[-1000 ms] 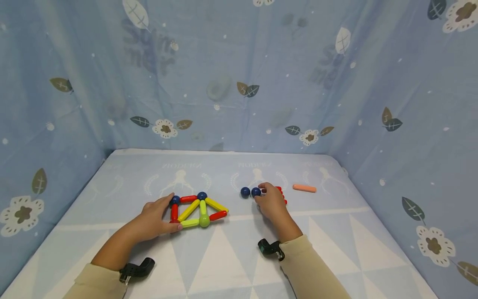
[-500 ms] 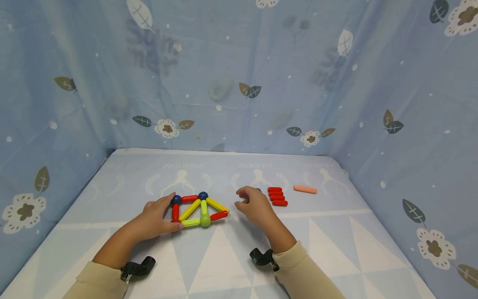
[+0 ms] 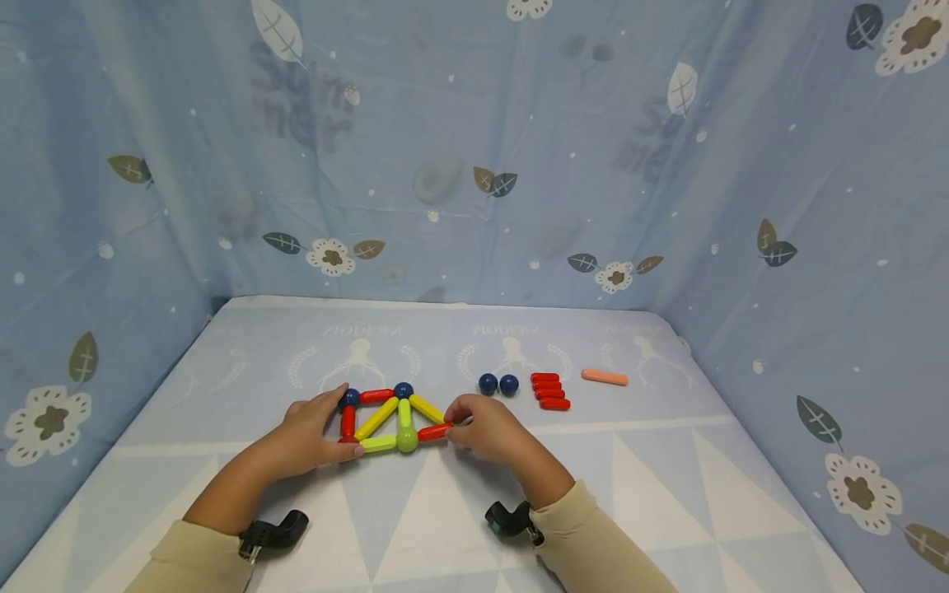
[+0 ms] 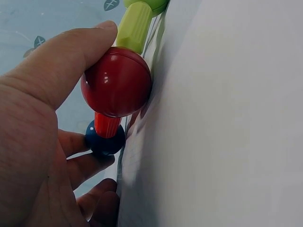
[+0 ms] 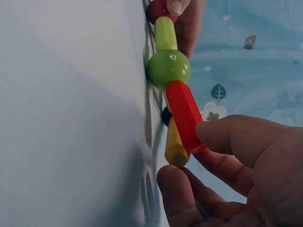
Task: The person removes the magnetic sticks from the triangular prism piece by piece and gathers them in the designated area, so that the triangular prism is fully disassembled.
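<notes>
A flat frame of magnetic rods and balls lies on the table, with red, yellow and light green rods between blue, red and green balls. My left hand holds its left end, the thumb on the red ball and fingers against a blue ball. At the other end, my right hand has its thumb on the free end of a red rod that juts from the green ball. Its fingertips are right at the tip of a yellow rod, so the two loose ends sit between thumb and fingers.
Beyond the right hand, two loose blue balls sit side by side. Several red rods lie in a stack-like row to their right, with an orange rod farther right. A patterned blue curtain surrounds the table.
My right hand has come left from the loose blue balls to the frame's right end, where it now touches the red rod. The left hand has kept its hold on the left end.
</notes>
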{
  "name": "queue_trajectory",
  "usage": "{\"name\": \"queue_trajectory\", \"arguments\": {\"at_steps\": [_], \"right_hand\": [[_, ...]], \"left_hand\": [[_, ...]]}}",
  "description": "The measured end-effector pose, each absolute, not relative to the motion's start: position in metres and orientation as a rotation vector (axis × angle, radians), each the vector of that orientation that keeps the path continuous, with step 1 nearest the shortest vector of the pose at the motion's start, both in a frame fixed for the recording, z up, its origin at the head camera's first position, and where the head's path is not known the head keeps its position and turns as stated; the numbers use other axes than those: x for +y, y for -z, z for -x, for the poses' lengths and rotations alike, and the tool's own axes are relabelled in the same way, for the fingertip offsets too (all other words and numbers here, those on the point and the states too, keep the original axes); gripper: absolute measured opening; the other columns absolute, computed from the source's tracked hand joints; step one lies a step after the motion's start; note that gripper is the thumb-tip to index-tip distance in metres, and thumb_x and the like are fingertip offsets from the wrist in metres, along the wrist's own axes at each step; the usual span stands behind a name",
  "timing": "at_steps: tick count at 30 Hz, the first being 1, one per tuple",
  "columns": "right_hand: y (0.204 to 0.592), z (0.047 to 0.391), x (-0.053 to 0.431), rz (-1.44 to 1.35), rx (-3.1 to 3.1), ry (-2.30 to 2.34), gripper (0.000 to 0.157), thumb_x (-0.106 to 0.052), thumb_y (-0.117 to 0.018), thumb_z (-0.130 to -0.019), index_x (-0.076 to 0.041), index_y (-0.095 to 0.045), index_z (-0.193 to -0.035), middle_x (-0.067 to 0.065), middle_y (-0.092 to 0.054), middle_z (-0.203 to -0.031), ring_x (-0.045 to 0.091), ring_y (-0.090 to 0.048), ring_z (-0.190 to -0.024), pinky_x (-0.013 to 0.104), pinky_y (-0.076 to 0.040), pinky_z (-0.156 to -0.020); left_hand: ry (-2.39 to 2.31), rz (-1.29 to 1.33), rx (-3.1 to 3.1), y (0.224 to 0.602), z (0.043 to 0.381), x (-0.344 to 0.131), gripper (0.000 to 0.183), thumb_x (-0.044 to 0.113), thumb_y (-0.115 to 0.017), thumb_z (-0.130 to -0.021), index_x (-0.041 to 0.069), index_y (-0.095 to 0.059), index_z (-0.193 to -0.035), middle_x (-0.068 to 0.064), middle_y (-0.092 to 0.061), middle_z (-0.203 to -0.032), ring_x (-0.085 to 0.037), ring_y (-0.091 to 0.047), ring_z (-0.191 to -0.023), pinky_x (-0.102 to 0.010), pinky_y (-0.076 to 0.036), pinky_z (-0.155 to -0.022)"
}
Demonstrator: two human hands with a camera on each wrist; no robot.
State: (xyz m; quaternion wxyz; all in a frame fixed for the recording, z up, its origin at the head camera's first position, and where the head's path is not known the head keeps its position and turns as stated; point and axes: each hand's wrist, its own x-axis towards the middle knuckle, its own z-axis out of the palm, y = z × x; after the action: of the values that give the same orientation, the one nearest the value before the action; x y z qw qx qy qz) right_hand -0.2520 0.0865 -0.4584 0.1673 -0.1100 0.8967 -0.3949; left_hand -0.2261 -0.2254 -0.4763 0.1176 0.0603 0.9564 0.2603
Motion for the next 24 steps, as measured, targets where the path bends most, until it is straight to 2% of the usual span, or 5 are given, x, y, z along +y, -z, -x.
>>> {"name": "queue_trajectory", "arguments": {"at_steps": [5,16,24], "right_hand": [[0.4597,0.2501,0.0846,0.325,2.547,1.149,0.012,-0.017,-0.079,-0.092,-0.023,-0.072,-0.099,0.0,-0.066,-0.098,0.021,-0.062,-0.078,0.033,-0.054,-0.065],[0.4641,0.2484,0.0823,0.369,2.584,1.15,0.012,-0.021,-0.082,-0.092,-0.027,-0.073,-0.096,-0.007,-0.068,-0.103,0.019,-0.063,-0.085,0.032,-0.054,-0.07],[0.4643,0.2478,0.0806,0.396,2.622,1.095,0.01,-0.022,-0.083,-0.091,-0.027,-0.076,-0.088,-0.007,-0.068,-0.092,0.018,-0.06,-0.083,0.031,-0.052,-0.068]], "left_hand": [[-0.756,-0.18,2.804,0.4762,0.226,-0.2253,0.126,0.067,-0.084,-0.075,0.006,-0.022,-0.166,-0.028,-0.029,-0.166,-0.054,-0.031,-0.141,-0.075,-0.043,-0.102],[-0.762,-0.19,2.802,0.4771,0.2258,-0.225,0.127,0.067,-0.085,-0.075,0.006,-0.021,-0.167,-0.027,-0.03,-0.166,-0.053,-0.032,-0.14,-0.075,-0.042,-0.104],[-0.758,-0.212,2.806,0.474,0.2245,-0.2256,0.124,0.063,-0.085,-0.077,0.005,-0.021,-0.167,-0.027,-0.031,-0.166,-0.054,-0.032,-0.14,-0.075,-0.043,-0.103]]}}
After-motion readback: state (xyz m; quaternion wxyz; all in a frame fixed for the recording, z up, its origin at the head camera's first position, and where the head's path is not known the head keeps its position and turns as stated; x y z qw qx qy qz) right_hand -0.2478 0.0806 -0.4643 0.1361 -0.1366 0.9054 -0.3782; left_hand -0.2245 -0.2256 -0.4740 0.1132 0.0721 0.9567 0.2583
